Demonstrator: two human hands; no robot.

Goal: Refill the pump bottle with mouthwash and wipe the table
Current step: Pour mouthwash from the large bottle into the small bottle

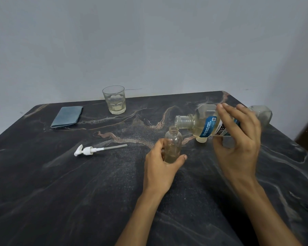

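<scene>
A small clear pump bottle (173, 142) stands upright on the dark marble table (78, 192), its neck open and a little pale liquid at its bottom. My left hand (160, 166) grips its lower part. My right hand (238, 139) holds a large clear mouthwash bottle (204, 125) with a blue label, tipped on its side, its uncapped mouth just above and right of the small bottle's neck. Pale yellow liquid lies along the big bottle's lower side. The white pump head (89, 150) with its tube lies on the table to the left.
A folded blue-grey cloth (67, 116) lies at the back left. A drinking glass (115, 99) with a little pale liquid stands at the back centre near the wall. The table's right edge runs close behind my right hand.
</scene>
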